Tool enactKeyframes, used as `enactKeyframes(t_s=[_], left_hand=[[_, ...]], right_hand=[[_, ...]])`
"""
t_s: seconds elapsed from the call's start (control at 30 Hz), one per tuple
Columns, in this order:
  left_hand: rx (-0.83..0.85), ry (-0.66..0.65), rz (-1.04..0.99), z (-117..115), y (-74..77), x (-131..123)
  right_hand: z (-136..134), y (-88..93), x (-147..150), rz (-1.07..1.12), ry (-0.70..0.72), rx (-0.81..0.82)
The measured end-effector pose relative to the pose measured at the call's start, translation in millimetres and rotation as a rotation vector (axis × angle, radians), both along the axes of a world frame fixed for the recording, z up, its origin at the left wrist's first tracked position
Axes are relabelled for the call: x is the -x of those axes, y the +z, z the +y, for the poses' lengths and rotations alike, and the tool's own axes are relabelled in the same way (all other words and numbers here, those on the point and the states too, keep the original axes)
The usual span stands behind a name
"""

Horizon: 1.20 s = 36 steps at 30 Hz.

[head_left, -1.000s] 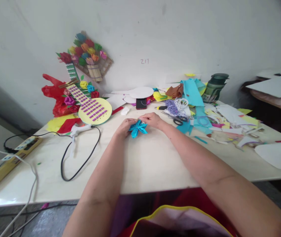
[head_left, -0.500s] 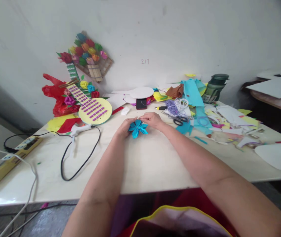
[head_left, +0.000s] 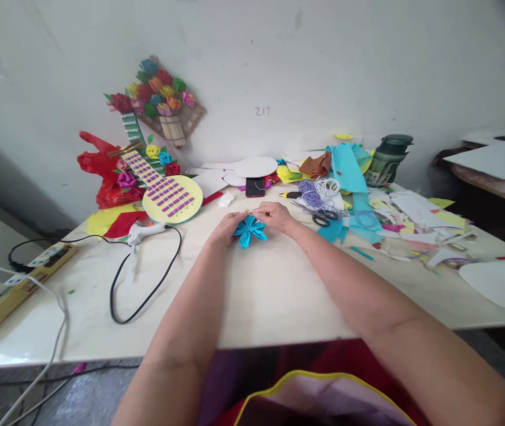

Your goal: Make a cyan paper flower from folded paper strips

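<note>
A blue paper flower (head_left: 251, 232) with pointed petals is held between my two hands over the middle of the table (head_left: 274, 296). My left hand (head_left: 228, 228) is closed on its left side, the fingers curled behind the petals. At the flower's far right edge, my right hand (head_left: 273, 215) pinches a petal or the edge behind it; the exact grip is partly hidden. Left of my hands lies a white hot glue gun (head_left: 139, 234) with a black cord. To the right rest black-handled scissors (head_left: 322, 219).
A yellow ukulele-shaped craft (head_left: 174, 200) leans at back left beside a red plastic bag (head_left: 96, 168). A yellow power strip (head_left: 21, 287) lies along the left edge. Paper scraps (head_left: 412, 219), yarn (head_left: 318, 192), a phone (head_left: 254, 187) and a green bottle (head_left: 388, 160) stand beyond and to the right.
The whole view has shifted very slightly. Both hands stay at the blue paper flower, with almost no visible movement.
</note>
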<state>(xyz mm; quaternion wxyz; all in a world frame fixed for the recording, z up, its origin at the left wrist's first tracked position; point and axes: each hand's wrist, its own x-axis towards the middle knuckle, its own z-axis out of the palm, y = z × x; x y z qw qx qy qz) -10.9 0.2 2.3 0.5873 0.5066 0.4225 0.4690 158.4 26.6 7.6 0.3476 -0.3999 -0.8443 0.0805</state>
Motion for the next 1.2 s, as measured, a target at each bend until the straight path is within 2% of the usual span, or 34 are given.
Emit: enactKeyframes(t_s=[0.33,0.87,1.2], left_hand=[[-0.002,0.005,0.026,0,-0.4,1],[-0.014,-0.017,0.009,1,-1.7,1],[-0.010,-0.018,0.006,1,-1.5,0]], right_hand=[[9,-6.4,5,0.208,0.026,0.132],[15,-9.3,4,0.218,0.070,0.155],[10,-5.0,3,0.181,0.057,0.148]])
